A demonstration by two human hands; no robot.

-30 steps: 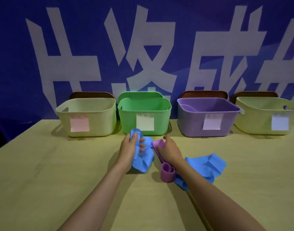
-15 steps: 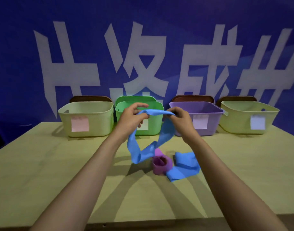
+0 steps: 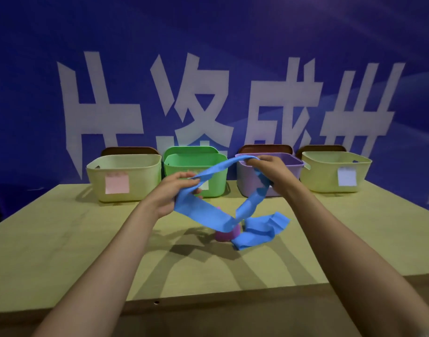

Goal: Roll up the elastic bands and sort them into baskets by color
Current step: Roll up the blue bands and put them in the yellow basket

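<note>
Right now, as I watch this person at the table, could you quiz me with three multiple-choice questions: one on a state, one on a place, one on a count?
1. The blue band between the left hand and right hand is: A rolled tight; B unrolled, held up in the air; C knotted.
2. Where is the purple roll? A on the table; B on the floor; C on a chair.
3. How many baskets stand in the row? A two; B three; C four.
Answers: 1 B, both hands pinch it and a loop hangs below; 2 A, it sits beside a second blue band; 3 C, cream basket, green basket, purple basket, yellow basket.
</note>
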